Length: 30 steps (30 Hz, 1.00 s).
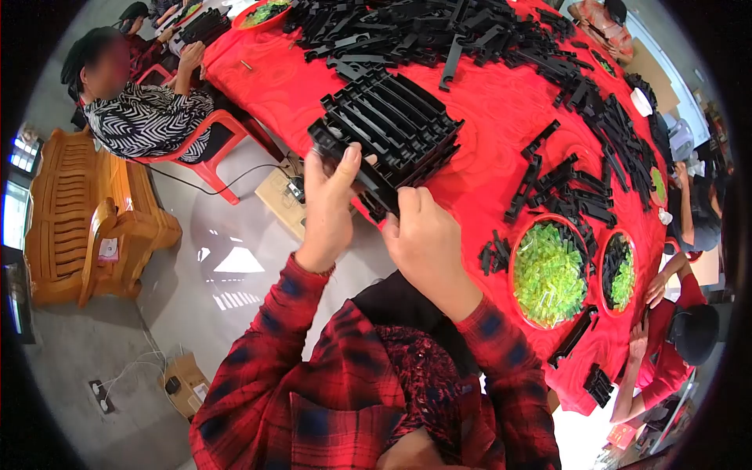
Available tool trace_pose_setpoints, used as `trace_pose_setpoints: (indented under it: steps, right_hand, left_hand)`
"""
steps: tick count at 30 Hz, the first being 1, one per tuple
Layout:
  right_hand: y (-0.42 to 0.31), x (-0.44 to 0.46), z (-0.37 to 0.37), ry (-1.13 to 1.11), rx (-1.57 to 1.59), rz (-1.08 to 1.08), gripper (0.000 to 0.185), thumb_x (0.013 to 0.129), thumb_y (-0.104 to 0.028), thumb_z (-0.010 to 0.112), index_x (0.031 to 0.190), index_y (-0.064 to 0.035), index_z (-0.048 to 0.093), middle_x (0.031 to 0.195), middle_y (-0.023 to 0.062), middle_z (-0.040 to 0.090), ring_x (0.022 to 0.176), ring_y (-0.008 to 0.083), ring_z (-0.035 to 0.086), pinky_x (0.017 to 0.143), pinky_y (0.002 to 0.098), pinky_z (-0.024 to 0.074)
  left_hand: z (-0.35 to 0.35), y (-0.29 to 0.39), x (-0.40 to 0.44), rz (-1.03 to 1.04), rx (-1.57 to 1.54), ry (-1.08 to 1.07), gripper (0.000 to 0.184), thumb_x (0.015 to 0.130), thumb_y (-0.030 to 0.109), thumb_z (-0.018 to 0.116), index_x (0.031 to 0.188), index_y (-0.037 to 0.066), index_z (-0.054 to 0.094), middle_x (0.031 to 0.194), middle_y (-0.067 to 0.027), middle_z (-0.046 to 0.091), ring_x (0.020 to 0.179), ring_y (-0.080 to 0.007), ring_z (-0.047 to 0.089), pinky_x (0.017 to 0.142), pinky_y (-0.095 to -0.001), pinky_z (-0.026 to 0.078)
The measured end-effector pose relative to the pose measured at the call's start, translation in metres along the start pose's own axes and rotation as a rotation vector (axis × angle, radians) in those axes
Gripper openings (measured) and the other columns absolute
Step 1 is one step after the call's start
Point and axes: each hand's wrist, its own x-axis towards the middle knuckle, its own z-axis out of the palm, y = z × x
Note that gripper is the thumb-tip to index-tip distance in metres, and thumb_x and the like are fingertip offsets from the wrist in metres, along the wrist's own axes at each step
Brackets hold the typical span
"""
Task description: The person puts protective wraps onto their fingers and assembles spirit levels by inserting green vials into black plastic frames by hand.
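Note:
A black slotted plastic strip [374, 185] is held up in front of the table's near edge. My left hand [330, 200] grips its left part, thumb raised along it and fingers behind. My right hand [425, 235] is closed at the strip's lower right end, its fingertips partly hidden. Just beyond both hands, a block of similar black plastic strips [392, 117] lies side by side on the red tablecloth [489, 149]. Where the held strip ends and the block begins is hard to make out.
A big heap of black strips [407, 35] covers the far side. To the right, a bowl of yellow-green pieces [548, 278] stands beside a smaller bowl [619, 274] of black and green pieces. Other people sit around, one [153, 113] on a red chair [215, 153] at left.

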Motion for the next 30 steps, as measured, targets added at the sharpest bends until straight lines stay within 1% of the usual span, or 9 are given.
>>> trace_pose_setpoints:
  steps: [3, 5, 9, 11, 14, 17, 20, 23, 30]
  right_hand:
    - [-0.007, 0.011, 0.003, -0.008, -0.127, -0.091, 0.038, 0.073, -0.012, 0.076, 0.104, -0.0027, 0.056, 0.092, 0.0136, 0.056, 0.077, 0.0302, 0.058, 0.065, 0.0404, 0.0479]
    - [-0.011, 0.015, 0.002, 0.03, -0.154, -0.122, 0.041, 0.075, -0.013, 0.076, 0.109, -0.0007, 0.057, 0.089, 0.0122, 0.055, 0.081, 0.0285, 0.057, 0.068, 0.0384, 0.0484]
    - [0.002, 0.01, 0.031, 0.007, -0.1, -0.171, 0.043, 0.078, -0.013, 0.076, 0.113, 0.0018, 0.057, 0.089, 0.0122, 0.055, 0.079, 0.0282, 0.057, 0.068, 0.0378, 0.0491]
    - [0.004, 0.012, 0.037, 0.034, -0.063, -0.147, 0.041, 0.08, -0.013, 0.075, 0.113, 0.0032, 0.056, 0.088, 0.0124, 0.056, 0.08, 0.0287, 0.057, 0.069, 0.0371, 0.0497]
    - [0.009, 0.019, 0.038, 0.035, -0.047, -0.15, 0.041, 0.081, -0.013, 0.075, 0.114, 0.0036, 0.056, 0.088, 0.0128, 0.056, 0.081, 0.0291, 0.058, 0.069, 0.0371, 0.05]
    - [0.005, 0.026, 0.036, 0.047, -0.04, -0.11, 0.041, 0.082, -0.012, 0.074, 0.114, 0.004, 0.055, 0.087, 0.0132, 0.056, 0.08, 0.0297, 0.058, 0.07, 0.0372, 0.0501]
    - [0.007, 0.026, 0.037, 0.066, -0.072, -0.155, 0.04, 0.082, -0.017, 0.072, 0.112, 0.004, 0.054, 0.083, 0.0102, 0.055, 0.078, 0.0258, 0.057, 0.067, 0.0356, 0.049]
    - [-0.002, 0.023, 0.029, 0.059, -0.082, -0.219, 0.038, 0.084, -0.019, 0.072, 0.109, 0.0031, 0.054, 0.082, 0.0095, 0.054, 0.077, 0.0253, 0.057, 0.066, 0.0356, 0.0482]
    - [-0.019, 0.016, 0.006, 0.04, 0.087, -0.205, 0.036, 0.082, -0.015, 0.074, 0.109, 0.0033, 0.058, 0.09, 0.0143, 0.059, 0.076, 0.0311, 0.059, 0.067, 0.0375, 0.0497]
  left_hand:
    - [-0.012, 0.012, 0.019, 0.004, 0.085, 0.052, 0.024, 0.1, 0.022, 0.057, 0.114, 0.005, 0.048, 0.109, -0.0107, 0.06, 0.092, -0.0244, 0.066, 0.076, -0.0422, 0.058]
    - [-0.032, 0.014, 0.038, -0.161, -0.053, 0.006, 0.025, 0.098, 0.019, 0.062, 0.109, 0.001, 0.05, 0.1, -0.0079, 0.058, 0.087, -0.0228, 0.068, 0.072, -0.0399, 0.059]
    - [-0.039, 0.017, 0.055, -0.142, 0.055, 0.007, 0.023, 0.1, 0.027, 0.058, 0.104, 0.004, 0.054, 0.095, -0.0065, 0.063, 0.088, -0.0239, 0.068, 0.075, -0.0399, 0.057]
    - [-0.052, 0.021, 0.071, -0.177, 0.105, -0.018, 0.022, 0.1, 0.027, 0.058, 0.106, 0.006, 0.055, 0.094, -0.0057, 0.063, 0.085, -0.0216, 0.067, 0.07, -0.0346, 0.055]
    - [-0.058, 0.024, 0.089, -0.012, 0.241, 0.116, 0.022, 0.099, 0.027, 0.06, 0.107, 0.006, 0.057, 0.097, -0.0017, 0.062, 0.077, -0.0106, 0.061, 0.063, -0.0263, 0.049]
    - [-0.064, 0.033, 0.104, -0.003, 0.448, 0.018, 0.022, 0.099, 0.025, 0.061, 0.109, 0.006, 0.06, 0.096, 0.0007, 0.061, 0.079, -0.0065, 0.057, 0.064, -0.0246, 0.047]
    - [-0.065, 0.031, 0.109, 0.054, 0.319, -0.009, 0.024, 0.099, 0.022, 0.058, 0.112, 0.002, 0.058, 0.097, -0.0022, 0.059, 0.087, -0.0119, 0.061, 0.069, -0.0298, 0.055]
    - [-0.057, 0.033, 0.099, 0.199, 0.238, 0.037, 0.024, 0.099, 0.023, 0.059, 0.112, 0.003, 0.058, 0.096, -0.0013, 0.059, 0.086, -0.0116, 0.061, 0.069, -0.0285, 0.055]
    - [-0.037, 0.053, 0.076, 0.113, 0.193, -0.074, 0.024, 0.1, 0.019, 0.058, 0.116, 0.003, 0.057, 0.099, -0.005, 0.06, 0.08, -0.0158, 0.066, 0.066, -0.028, 0.054]
